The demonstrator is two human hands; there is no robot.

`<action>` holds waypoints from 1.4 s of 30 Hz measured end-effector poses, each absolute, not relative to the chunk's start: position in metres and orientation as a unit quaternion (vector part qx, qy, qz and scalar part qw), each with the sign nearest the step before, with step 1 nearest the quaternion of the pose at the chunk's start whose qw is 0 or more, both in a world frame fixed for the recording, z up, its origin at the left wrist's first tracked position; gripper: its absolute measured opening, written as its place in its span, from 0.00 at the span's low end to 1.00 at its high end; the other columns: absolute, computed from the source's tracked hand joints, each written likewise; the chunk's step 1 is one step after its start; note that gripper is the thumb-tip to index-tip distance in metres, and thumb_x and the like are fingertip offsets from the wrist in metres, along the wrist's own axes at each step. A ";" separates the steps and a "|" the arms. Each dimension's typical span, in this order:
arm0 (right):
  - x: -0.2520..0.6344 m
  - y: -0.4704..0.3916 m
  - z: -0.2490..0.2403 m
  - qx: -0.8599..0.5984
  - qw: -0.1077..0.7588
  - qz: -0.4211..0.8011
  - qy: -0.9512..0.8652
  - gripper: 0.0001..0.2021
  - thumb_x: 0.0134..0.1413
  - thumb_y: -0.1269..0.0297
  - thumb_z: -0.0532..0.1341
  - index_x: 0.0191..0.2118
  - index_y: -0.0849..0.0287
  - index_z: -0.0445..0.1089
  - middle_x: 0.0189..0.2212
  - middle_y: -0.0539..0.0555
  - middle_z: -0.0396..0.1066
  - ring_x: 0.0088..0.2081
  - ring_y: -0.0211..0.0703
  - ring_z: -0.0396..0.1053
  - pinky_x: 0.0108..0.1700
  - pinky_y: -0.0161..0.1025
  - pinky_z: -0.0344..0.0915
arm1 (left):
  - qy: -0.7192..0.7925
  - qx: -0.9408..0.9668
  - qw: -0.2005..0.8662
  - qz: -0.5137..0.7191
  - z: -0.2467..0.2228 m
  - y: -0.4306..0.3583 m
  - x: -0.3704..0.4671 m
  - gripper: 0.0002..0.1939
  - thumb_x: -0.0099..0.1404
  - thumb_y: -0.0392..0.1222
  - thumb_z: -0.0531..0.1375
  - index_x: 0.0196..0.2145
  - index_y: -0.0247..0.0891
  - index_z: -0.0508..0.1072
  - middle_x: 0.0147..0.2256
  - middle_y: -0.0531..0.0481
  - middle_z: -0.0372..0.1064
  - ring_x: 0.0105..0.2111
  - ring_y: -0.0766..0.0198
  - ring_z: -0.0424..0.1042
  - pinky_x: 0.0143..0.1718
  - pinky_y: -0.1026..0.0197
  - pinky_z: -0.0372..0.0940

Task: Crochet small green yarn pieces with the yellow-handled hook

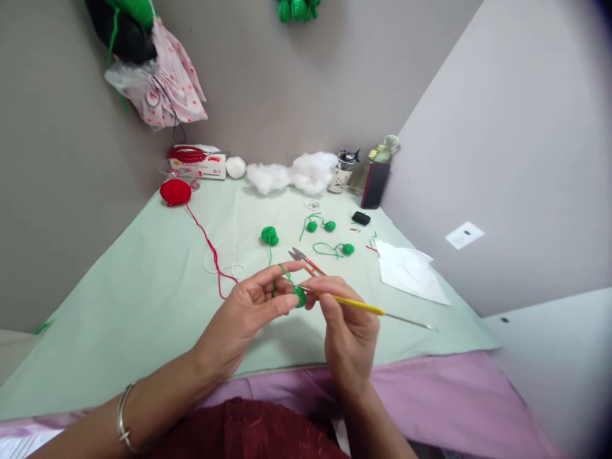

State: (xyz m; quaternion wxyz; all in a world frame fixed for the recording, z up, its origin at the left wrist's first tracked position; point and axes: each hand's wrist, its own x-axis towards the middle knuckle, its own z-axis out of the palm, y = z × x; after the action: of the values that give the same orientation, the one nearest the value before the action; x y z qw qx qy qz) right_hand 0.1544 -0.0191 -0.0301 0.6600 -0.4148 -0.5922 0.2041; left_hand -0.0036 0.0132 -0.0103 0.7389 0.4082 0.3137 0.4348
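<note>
Fingers (pixel 266 275) of the left hand (pixel 241 312) pinch a small green stitched piece (pixel 299 296) against the thumb, just in front of the person and above the bench (pixel 157 299). The index finger stretches out with green yarn (pixel 285 273) across it, probably to keep the strand tight; the strand seems to come from a green yarn ball (pixel 270 235) just beyond these fingers. The right hand (pixel 351 325) grasps a hook (pixel 358 305) by its yellow handle, rather like a pen, which likely gives fine control; its inner metal tip is at the piece, while the other metal end sticks out to the right. The left pinch looks meant to steady the piece against the hook. The piece is bright green and rounded, with a bumpy surface; the thumb covers part of it, so its full shape cannot be told, nor whether the tip is inside a stitch. Just past the fingertips lie orange-handled snips (pixel 310 261), perhaps kept close for cutting yarn. Farther beyond the right fingers are three small green balls (pixel 329 225) with loose tails, and white stuffing (pixel 313 172) sits at the bench's far edge.
</note>
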 end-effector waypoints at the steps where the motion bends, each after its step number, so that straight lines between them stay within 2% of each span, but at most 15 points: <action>1: 0.153 -0.020 -0.032 -0.418 0.652 0.175 -0.608 0.11 0.69 0.73 0.59 0.45 0.53 0.79 0.36 0.52 0.79 0.35 0.41 0.76 0.39 0.42 0.75 | 0.321 0.413 0.729 0.442 -0.011 0.012 -0.002 0.18 0.62 0.40 0.74 0.50 0.52 0.85 0.33 0.55 0.70 0.36 0.68 0.65 0.42 0.66 0.61; 3: 0.151 -0.022 -0.037 -0.420 0.631 0.086 -0.646 0.14 0.67 0.76 0.60 0.49 0.51 0.79 0.39 0.53 0.79 0.39 0.43 0.77 0.40 0.42 0.75 | 0.329 0.407 0.729 0.441 -0.013 0.011 -0.001 0.19 0.63 0.41 0.73 0.52 0.51 0.84 0.31 0.56 0.69 0.34 0.68 0.64 0.40 0.66 0.60; 6: 0.153 -0.025 -0.041 -0.412 0.605 -0.018 -0.681 0.17 0.64 0.78 0.63 0.51 0.51 0.79 0.44 0.56 0.78 0.44 0.44 0.78 0.43 0.43 0.75 | 0.309 0.357 0.783 0.404 -0.014 0.015 -0.002 0.19 0.64 0.43 0.72 0.53 0.45 0.84 0.27 0.57 0.62 0.27 0.71 0.57 0.32 0.66 0.57; 8: 0.156 -0.025 -0.039 -0.419 0.630 0.027 -0.654 0.15 0.66 0.77 0.62 0.50 0.52 0.79 0.41 0.54 0.79 0.41 0.43 0.77 0.42 0.42 0.74 | 0.293 0.322 0.808 0.397 -0.014 0.018 -0.004 0.18 0.64 0.43 0.72 0.51 0.40 0.84 0.27 0.58 0.58 0.24 0.73 0.52 0.28 0.66 0.53; 10: 0.159 -0.023 -0.035 -0.424 0.667 0.129 -0.598 0.13 0.69 0.75 0.59 0.46 0.52 0.79 0.34 0.51 0.77 0.36 0.40 0.74 0.40 0.41 0.72 | 0.292 0.317 0.806 0.406 -0.014 0.021 -0.006 0.16 0.63 0.43 0.72 0.49 0.40 0.85 0.27 0.58 0.58 0.23 0.74 0.51 0.27 0.66 0.52; 12: 0.160 -0.021 -0.032 -0.411 0.684 0.211 -0.565 0.11 0.70 0.71 0.59 0.42 0.52 0.79 0.32 0.49 0.76 0.34 0.40 0.72 0.41 0.42 0.71 | 0.306 0.346 0.785 0.413 -0.013 0.021 -0.006 0.15 0.63 0.43 0.72 0.48 0.42 0.85 0.29 0.56 0.62 0.27 0.73 0.58 0.32 0.66 0.56; 15: 0.158 -0.018 -0.032 -0.399 0.674 0.260 -0.565 0.09 0.69 0.68 0.61 0.42 0.51 0.80 0.34 0.50 0.77 0.35 0.41 0.72 0.43 0.43 0.71 | 0.324 0.400 0.750 0.416 -0.014 0.018 -0.006 0.15 0.63 0.44 0.73 0.48 0.47 0.85 0.34 0.54 0.68 0.36 0.67 0.66 0.42 0.64 0.60; 17: 0.156 -0.017 -0.033 -0.399 0.669 0.267 -0.567 0.09 0.69 0.67 0.61 0.43 0.50 0.81 0.34 0.50 0.77 0.35 0.40 0.72 0.43 0.43 0.70 | 0.328 0.416 0.739 0.416 -0.014 0.016 -0.005 0.15 0.63 0.44 0.73 0.49 0.48 0.85 0.34 0.55 0.68 0.36 0.66 0.66 0.44 0.62 0.60; 25: 0.156 -0.020 -0.035 -0.379 0.676 0.274 -0.570 0.10 0.70 0.68 0.61 0.44 0.49 0.81 0.34 0.50 0.78 0.35 0.40 0.72 0.41 0.42 0.70 | 0.321 0.400 0.754 0.411 -0.009 0.015 -0.004 0.23 0.62 0.43 0.74 0.55 0.51 0.81 0.30 0.57 0.67 0.29 0.69 0.60 0.37 0.63 0.59; 29: 0.157 -0.020 -0.039 -0.378 0.695 0.295 -0.536 0.10 0.71 0.68 0.60 0.44 0.50 0.80 0.33 0.50 0.77 0.35 0.40 0.72 0.41 0.42 0.69 | 0.332 0.400 0.744 0.420 -0.009 0.016 -0.005 0.21 0.61 0.44 0.74 0.52 0.50 0.83 0.34 0.56 0.67 0.28 0.72 0.60 0.34 0.64 0.58; 33: 0.158 -0.021 -0.040 -0.372 0.704 0.305 -0.523 0.11 0.71 0.68 0.59 0.44 0.52 0.80 0.35 0.50 0.76 0.34 0.39 0.72 0.40 0.42 0.69 | 0.341 0.397 0.737 0.428 -0.007 0.017 -0.004 0.20 0.58 0.44 0.75 0.50 0.50 0.85 0.33 0.57 0.66 0.26 0.73 0.60 0.32 0.64 0.58; 42: 0.155 -0.026 -0.031 -0.415 0.657 0.187 -0.601 0.12 0.70 0.73 0.57 0.42 0.54 0.78 0.32 0.50 0.75 0.35 0.40 0.73 0.42 0.42 0.70 | 0.349 0.435 0.708 0.433 -0.015 0.016 -0.003 0.18 0.59 0.45 0.75 0.48 0.50 0.85 0.31 0.56 0.67 0.27 0.71 0.62 0.34 0.64 0.59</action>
State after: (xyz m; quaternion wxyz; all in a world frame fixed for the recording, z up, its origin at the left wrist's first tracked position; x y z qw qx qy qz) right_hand 0.1548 -0.0260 -0.0309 0.6569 -0.4148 -0.6013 0.1867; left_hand -0.0029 0.0160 -0.0149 0.7080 0.4355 0.3490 0.4328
